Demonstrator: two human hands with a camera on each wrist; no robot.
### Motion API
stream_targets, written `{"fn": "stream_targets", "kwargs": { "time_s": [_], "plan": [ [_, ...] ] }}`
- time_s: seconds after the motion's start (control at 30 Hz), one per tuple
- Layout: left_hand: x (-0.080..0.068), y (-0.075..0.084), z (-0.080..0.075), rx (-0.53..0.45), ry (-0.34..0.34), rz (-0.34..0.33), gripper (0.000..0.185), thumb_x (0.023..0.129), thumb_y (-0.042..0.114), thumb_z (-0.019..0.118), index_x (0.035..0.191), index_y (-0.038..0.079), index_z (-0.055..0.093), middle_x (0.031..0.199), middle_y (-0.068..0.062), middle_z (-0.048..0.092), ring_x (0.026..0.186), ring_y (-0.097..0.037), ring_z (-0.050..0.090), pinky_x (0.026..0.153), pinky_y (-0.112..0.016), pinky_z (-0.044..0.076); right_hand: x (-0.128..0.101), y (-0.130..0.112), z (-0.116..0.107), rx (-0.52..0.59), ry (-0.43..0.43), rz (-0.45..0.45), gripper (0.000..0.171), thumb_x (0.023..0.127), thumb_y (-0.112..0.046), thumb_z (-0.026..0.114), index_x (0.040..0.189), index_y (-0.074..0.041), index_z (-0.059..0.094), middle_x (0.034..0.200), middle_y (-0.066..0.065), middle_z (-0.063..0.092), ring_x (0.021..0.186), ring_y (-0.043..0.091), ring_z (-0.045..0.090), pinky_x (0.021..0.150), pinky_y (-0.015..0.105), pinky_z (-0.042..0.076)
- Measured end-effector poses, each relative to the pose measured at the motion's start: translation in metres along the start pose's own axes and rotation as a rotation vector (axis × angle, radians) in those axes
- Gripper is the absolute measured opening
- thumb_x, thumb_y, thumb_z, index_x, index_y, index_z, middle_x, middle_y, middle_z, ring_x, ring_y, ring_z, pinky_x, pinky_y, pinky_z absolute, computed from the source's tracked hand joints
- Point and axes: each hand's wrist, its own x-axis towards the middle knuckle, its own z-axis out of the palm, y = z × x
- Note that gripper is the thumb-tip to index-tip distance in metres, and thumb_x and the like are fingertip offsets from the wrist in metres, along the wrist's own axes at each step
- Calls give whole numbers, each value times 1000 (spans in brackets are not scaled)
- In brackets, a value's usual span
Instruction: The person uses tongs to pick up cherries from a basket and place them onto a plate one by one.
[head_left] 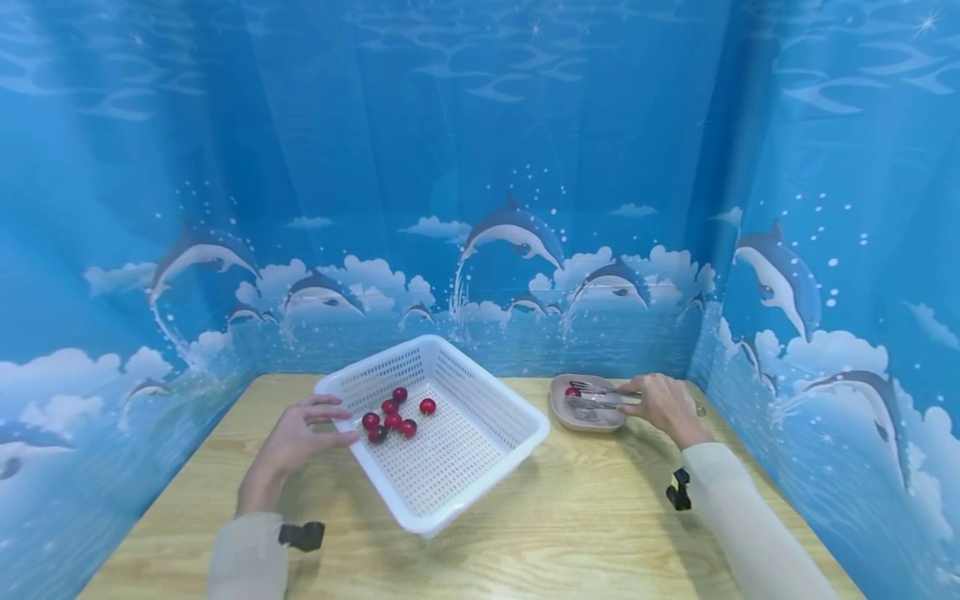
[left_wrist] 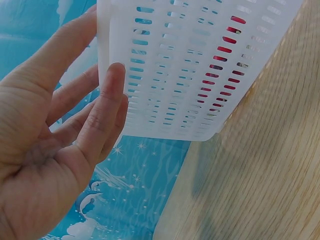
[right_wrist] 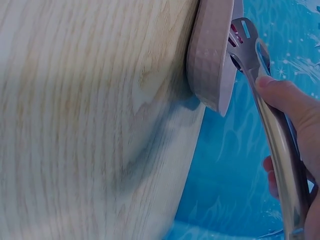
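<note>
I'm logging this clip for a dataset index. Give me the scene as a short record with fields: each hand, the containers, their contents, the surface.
left hand: straight fingers touching the wall of the white basket
right hand: holds metal tongs over the small dish
basket contents: six red cherry tomatoes, grouped near the left hand
dish contents: one red tomato at the tongs' tips
surface: wooden table

The right hand [right_wrist: 295, 150] grips shiny metal tongs [right_wrist: 272, 125], whose slotted tips reach over the rim of a shallow pinkish-brown plastic dish [right_wrist: 210, 55] resting on the light wooden desk [right_wrist: 90, 125].
</note>
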Motion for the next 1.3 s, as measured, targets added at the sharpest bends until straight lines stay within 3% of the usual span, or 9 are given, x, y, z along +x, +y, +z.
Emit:
{"fn": "stream_targets", "kwargs": {
  "time_s": [0.13,0.27,0.37,0.47,0.7,0.97,1.3],
  "plan": [
    [-1,0,0,1,-1,3,62,80,36,89,127,0,69,154,-20,49,133,-45,56,109,-59,51,0,0,-3,-12,-5,-1,38,82,-38,86,113,-17,81,111,17,79,53,12,47,41,25,26],
    [-1,0,0,0,3,1,62,81,35,89,128,0,69,154,-21,49,133,-45,56,109,-59,52,1,-1,-8,-31,13,-23,42,81,-40,86,115,-16,80,111,16,78,73,27,69,42,30,40],
    [-2,1,0,-1,5,0,62,81,35,88,128,0,68,154,-20,50,133,-45,56,109,-58,52,2,-2,-12,-25,33,-44,47,80,-42,86,119,-17,79,117,18,76,94,38,72,45,35,48],
    [-2,0,0,-1,4,2,62,81,35,88,128,1,68,154,-20,50,133,-45,56,109,-58,52,4,-6,-17,-5,55,-72,51,79,-43,87,122,-16,77,122,20,74,103,41,71,47,35,50],
    [-2,0,-1,3,-3,-1,63,81,36,88,129,0,68,155,-21,48,133,-45,56,108,-58,52,5,-21,-27,46,97,-143,53,80,-40,87,124,-14,75,119,19,75,95,37,70,42,24,37],
    [-1,1,-1,10,0,-8,64,81,37,88,130,1,68,155,-20,48,133,-45,55,108,-60,51,8,-40,-35,30,86,-199,51,86,-39,83,130,-16,72,121,13,73,102,32,68,55,33,53],
    [-2,2,0,8,-3,-7,63,81,36,88,130,0,67,154,-22,48,133,-46,55,108,-59,52,9,-55,-40,59,205,-275,51,80,-37,88,125,-16,75,109,9,77,83,27,68,50,26,46]
  ]
}}
